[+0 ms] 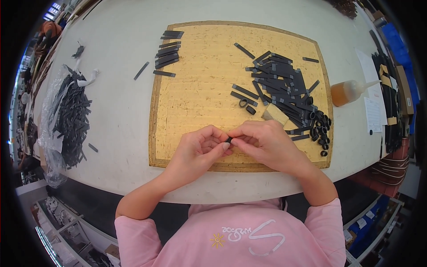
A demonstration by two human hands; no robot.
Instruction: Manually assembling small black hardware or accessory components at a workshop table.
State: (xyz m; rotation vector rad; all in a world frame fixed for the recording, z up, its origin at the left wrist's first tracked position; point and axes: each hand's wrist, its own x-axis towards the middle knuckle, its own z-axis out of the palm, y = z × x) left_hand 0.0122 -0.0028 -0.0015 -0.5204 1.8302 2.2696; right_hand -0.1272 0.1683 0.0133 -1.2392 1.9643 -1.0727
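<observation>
Fingertip to fingertip, my left hand (pixel 199 146) and my right hand (pixel 265 143) pinch one small black strip (pixel 229 139) above the near part of a yellow board (pixel 195 111). Most of that strip is hidden by the fingers, so its exact shape cannot be told. Right of my hands lies a heap of flat black strips with grey ends (pixel 280 78). Beside it sits a cluster of small black loops (pixel 321 131). Two more loops (pixel 247 107) rest left of a beige block (pixel 275 114). A column of black strips (pixel 168 53) lies at the board's far left.
A clear plastic bag (pixel 53 138) with a pile of black strips (pixel 73 120) lies on the white table (pixel 120 111) at left. A bottle of amber liquid (pixel 347 92) with a pointed nozzle lies right of the board, near paper sheets (pixel 374 113).
</observation>
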